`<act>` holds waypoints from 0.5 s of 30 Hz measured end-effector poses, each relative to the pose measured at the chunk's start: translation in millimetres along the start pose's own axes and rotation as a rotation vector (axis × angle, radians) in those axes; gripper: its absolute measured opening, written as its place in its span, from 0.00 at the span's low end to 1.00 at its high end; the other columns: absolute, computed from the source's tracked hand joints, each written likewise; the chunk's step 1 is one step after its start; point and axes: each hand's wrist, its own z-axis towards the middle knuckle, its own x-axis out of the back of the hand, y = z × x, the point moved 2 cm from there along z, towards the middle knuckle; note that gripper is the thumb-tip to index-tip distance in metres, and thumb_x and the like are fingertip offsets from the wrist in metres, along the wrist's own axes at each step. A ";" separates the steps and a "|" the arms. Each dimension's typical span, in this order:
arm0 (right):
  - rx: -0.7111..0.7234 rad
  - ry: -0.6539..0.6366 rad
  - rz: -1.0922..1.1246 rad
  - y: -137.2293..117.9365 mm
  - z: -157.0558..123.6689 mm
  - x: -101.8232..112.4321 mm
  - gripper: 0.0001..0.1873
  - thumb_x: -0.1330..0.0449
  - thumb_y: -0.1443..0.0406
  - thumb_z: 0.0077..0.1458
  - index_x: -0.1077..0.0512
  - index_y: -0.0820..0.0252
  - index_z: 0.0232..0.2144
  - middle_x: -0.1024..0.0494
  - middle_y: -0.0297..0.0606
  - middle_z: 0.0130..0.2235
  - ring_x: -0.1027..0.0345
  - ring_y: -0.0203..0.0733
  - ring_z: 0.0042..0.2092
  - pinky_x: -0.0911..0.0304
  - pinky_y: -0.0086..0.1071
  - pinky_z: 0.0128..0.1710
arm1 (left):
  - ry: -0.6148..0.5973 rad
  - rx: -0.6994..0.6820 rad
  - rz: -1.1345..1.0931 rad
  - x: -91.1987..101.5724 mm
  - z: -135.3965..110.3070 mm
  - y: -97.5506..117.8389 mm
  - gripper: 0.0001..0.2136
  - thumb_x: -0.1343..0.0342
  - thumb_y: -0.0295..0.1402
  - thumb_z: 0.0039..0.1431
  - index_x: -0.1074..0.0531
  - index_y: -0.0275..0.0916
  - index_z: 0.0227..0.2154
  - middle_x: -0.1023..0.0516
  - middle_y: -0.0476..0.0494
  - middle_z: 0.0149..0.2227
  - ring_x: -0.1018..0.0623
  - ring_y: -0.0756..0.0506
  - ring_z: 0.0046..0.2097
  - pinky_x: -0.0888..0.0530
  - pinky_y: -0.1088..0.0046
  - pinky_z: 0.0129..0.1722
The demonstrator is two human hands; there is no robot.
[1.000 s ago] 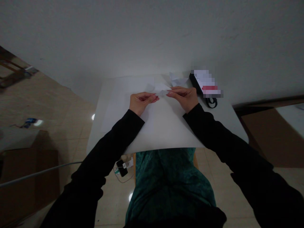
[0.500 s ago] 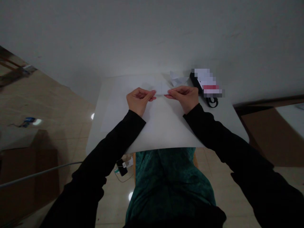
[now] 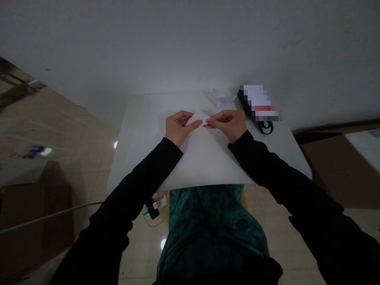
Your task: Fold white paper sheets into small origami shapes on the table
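Observation:
A small piece of folded white paper (image 3: 199, 115) is held between my two hands, above the middle of the white table (image 3: 213, 166). My left hand (image 3: 179, 126) pinches its left side, the thumb lying across the front. At the right corner, the thumb and fingertips of my right hand (image 3: 228, 123) close on the same paper. The fingers partly cover its edges. Beneath and left of my left hand lies a large flat white sheet (image 3: 148, 130). Another folded white paper piece (image 3: 221, 99) rests behind my right hand.
A black pouch (image 3: 245, 101) with a strap and a blurred-out top lies at the table's back right, against the pale wall (image 3: 184, 47). Cardboard boxes (image 3: 341, 170) stand on the right and left. A phone with cables (image 3: 152, 209) is below the table's front edge.
My hands have drawn closer together, the left moving right. The paper between them has turned from a flat strip to a pointed shape, and my left thumb now reaches across it.

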 end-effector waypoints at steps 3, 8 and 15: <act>0.003 0.012 0.018 1.2 -0.7 -2.2 0.14 0.26 0.57 0.36 0.24 0.58 0.20 0.19 0.36 0.25 0.22 0.42 0.29 0.21 0.37 0.36 | 0.033 0.006 -0.026 -0.5 -2.0 1.9 0.14 0.28 0.32 0.38 0.27 0.39 0.27 0.19 0.47 0.31 0.19 0.45 0.36 0.21 0.63 0.40; 0.003 0.018 0.084 4.4 0.7 -3.3 0.18 0.25 0.56 0.33 0.27 0.57 0.23 0.20 0.32 0.25 0.22 0.41 0.30 0.22 0.39 0.40 | 0.098 0.015 -0.001 2.5 -0.8 -0.6 0.15 0.28 0.33 0.38 0.28 0.40 0.27 0.19 0.48 0.30 0.19 0.46 0.35 0.21 0.66 0.37; -0.113 -0.101 0.140 9.2 1.9 -1.5 0.22 0.25 0.56 0.35 0.26 0.62 0.30 0.18 0.40 0.29 0.21 0.44 0.31 0.22 0.40 0.35 | 0.139 0.025 -0.012 9.1 3.7 -9.6 0.16 0.28 0.37 0.40 0.29 0.41 0.29 0.20 0.50 0.30 0.20 0.48 0.33 0.22 0.70 0.35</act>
